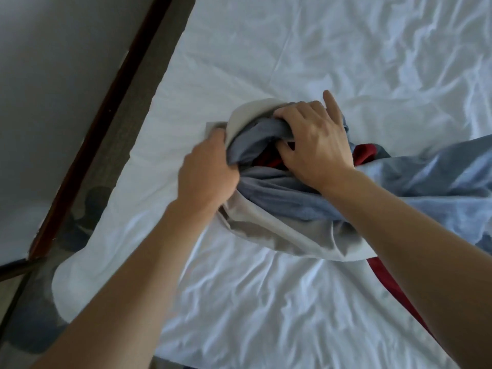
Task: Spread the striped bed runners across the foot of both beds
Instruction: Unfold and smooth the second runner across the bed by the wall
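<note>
We have the bed runner (pixel 300 203) bunched in both hands on the white sheet (pixel 266 302), near the bed's wall-side edge. Our left hand (pixel 210 166) curls round the pale lining and grey fabric at the end of the bundle. Just to its right, our right hand (pixel 314 145) digs its thumb and fingers into the grey and red folds, the index finger sticking out straight beyond them. Behind the right wrist the rest of the runner trails off across the bed, a red stripe showing below our right forearm.

We judge this to be the unbundling step: the runner is on the bed but not yet laid flat. Next we need to find the end hem, draw our hands apart to open the width, and pull that end towards the left-hand edge, keeping the lining underneath and the stripes up.
</note>
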Motion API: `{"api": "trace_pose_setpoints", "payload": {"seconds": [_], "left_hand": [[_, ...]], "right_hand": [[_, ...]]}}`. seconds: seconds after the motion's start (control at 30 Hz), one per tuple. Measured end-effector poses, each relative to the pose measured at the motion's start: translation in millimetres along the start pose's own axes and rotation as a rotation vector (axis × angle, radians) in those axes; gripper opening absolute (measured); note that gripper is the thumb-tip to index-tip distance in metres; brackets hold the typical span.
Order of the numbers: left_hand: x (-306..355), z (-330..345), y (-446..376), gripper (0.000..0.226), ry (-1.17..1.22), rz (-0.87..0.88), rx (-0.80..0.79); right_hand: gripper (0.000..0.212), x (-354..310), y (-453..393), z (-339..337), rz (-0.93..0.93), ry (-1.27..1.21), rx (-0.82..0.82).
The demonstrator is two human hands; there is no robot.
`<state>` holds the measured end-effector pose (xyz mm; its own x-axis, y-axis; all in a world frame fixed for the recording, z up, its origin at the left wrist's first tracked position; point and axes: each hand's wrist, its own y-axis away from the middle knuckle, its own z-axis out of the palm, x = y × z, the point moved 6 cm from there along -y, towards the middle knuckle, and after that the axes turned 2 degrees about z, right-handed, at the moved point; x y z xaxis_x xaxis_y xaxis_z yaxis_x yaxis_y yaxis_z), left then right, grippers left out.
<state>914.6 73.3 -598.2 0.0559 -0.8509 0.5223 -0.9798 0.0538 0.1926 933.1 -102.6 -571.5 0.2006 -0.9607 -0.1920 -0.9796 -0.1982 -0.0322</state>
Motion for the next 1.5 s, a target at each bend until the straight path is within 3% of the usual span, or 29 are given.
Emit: {"api": "trace_pose_setpoints", "payload": {"seconds": [0.1,0.27,0.37,0.43,0.53,0.63,0.73,0.8,0.87,0.97,1.03,1.13,1.2,1.3,1.4,1.5], "left_hand": [[-26.7,-26.3,-21.8,0.032,0.023,-0.042,0.111],[-47.5,-32.5,-33.0,0.040,0.134,-0.189,0.096],[-40.2,-20.4,-21.4,0.034,0.068,-0.173,0.056],[-44.2,-23.2,-21.0,0.024,0.066,-0.174,0.095],[-59.6,-36.5,-29.3,0.015,0.095,-0.199,0.160],[-74.9,-49.0,-33.7,0.025,0.140,-0.260,0.209],[-74.6,-47.4,-24.4,0.040,0.222,-0.317,0.196],[-67.8,-38.4,-12.6,0.048,0.250,-0.351,0.162],[-62.7,-28.7,-1.1,0.054,0.240,-0.392,0.131],[-55.6,-22.2,10.5,0.064,0.234,-0.436,0.155],[-40.9,-21.0,19.9,0.077,0.167,-0.347,0.231],[0.7,-14.7,37.2,0.083,-0.054,-0.084,0.308],[30.0,-3.4,43.8,0.066,-0.075,0.126,0.280],[69.4,23.5,53.1,0.037,-0.020,0.396,0.115],[94.1,52.1,64.4,0.031,-0.089,0.501,-0.015],[99.7,61.6,65.2,0.017,-0.147,0.498,0.016]], "right_hand": [[0.064,12.7,10.3,-4.1,0.080,-0.034,0.031],[0.068,24.1,24.5,5.2,0.183,0.013,-0.045],[0.051,26.6,27.0,12.2,0.195,0.048,-0.101],[0.031,26.9,23.3,14.1,0.161,0.085,-0.118],[0.022,27.9,18.8,10.4,0.128,0.071,-0.072],[0.034,42.9,21.3,-2.0,0.201,0.041,0.034],[0.067,63.0,31.2,-0.2,0.360,0.040,-0.061],[0.076,62.8,36.7,4.3,0.377,0.032,-0.113],[0.072,54.0,39.9,3.3,0.321,0.015,-0.075],[0.049,37.2,42.8,-10.3,0.200,-0.081,0.116],[0.039,24.8,47.8,-16.6,0.109,-0.184,0.176],[0.043,5.7,62.5,-12.4,-0.035,-0.213,0.113],[0.041,6.8,73.1,-7.1,-0.054,-0.180,0.070],[0.027,22.9,81.5,-5.5,-0.030,-0.136,0.075],[0.013,35.8,87.4,-6.7,-0.039,-0.112,0.095],[0.006,45.4,96.5,-8.9,-0.027,-0.085,0.097]]}}
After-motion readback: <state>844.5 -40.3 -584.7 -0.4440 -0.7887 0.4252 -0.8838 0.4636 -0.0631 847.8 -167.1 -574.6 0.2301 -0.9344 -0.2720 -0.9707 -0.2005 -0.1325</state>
